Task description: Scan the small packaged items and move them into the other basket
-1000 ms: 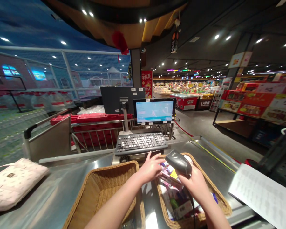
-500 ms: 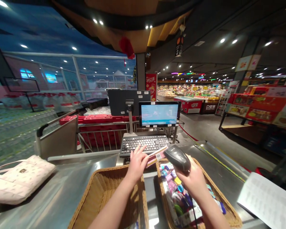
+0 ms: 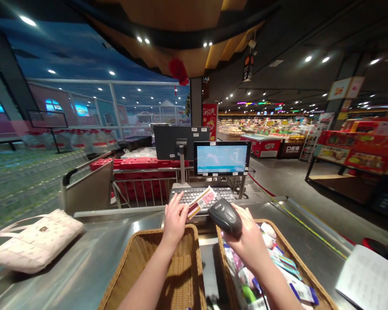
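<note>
My left hand (image 3: pixel 175 218) is closed on one end of a flat pink and yellow packet (image 3: pixel 201 202), with the packet's barcode side turned up in front of the keyboard (image 3: pixel 194 193). A black barcode scanner (image 3: pixel 225 216) is in the grip of my right hand (image 3: pixel 247 234), its head close to the packet but apart from it. Under my left forearm stands a wicker basket (image 3: pixel 123 267) whose inside is mostly bare. Below my right hand, a second wicker basket (image 3: pixel 297 245) holds many small colourful packaged goods (image 3: pixel 287 265), partly hidden by my arm.
A lit screen (image 3: pixel 222 158) stands behind the keyboard, beside a dark monitor (image 3: pixel 168 142). A cream handbag (image 3: pixel 40 241) lies on the metal counter (image 3: pixel 93 254) at left. White paper sheets (image 3: pixel 371 275) lie at right. A metal panel (image 3: pixel 89 183) rises beyond the counter.
The packet has tilted so its printed face and barcode show more. The scanner and my right hand have shifted left and slightly down. The whole view has turned a little to the left.
</note>
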`<state>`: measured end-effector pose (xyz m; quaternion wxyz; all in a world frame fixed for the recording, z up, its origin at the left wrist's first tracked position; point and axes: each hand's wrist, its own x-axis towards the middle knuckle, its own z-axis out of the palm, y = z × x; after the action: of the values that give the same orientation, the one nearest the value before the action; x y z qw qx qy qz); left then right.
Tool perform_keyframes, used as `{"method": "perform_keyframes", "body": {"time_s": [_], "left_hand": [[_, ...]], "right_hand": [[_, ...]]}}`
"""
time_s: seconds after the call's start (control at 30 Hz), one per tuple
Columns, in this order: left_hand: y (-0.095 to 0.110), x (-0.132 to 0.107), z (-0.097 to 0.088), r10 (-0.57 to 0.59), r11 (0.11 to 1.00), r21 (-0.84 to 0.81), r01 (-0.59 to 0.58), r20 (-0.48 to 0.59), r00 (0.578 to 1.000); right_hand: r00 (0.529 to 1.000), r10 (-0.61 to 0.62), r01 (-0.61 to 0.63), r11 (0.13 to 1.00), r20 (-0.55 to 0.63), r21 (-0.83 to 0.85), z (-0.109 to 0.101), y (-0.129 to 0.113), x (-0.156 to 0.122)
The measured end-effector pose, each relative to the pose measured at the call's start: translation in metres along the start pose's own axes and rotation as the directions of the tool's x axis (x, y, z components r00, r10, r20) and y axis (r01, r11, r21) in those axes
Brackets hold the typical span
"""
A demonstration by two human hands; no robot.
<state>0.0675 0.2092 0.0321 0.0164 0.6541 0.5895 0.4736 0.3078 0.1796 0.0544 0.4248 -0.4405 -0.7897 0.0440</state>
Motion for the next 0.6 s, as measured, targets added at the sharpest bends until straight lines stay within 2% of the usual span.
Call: {"method": "perform_keyframes", "body": {"time_s": [0.2,0.6], "left_hand": [[-0.0037,0.0016,-0.0025,-0.020,1.000,0.008,0.021,-0.024,1.000],[-0.0049,0.0025,-0.0027,-0.004,1.000,0.012,0.005,-0.038,0.999]], "right_hand": [[0.996,0.024,-0.025,1.000,0.085,0.012,0.0018,-0.0058,-0.0006],[0.994,0.027,-0.033,0.998,0.107,0.061,0.0012,-0.0058,-0.0036]]}}
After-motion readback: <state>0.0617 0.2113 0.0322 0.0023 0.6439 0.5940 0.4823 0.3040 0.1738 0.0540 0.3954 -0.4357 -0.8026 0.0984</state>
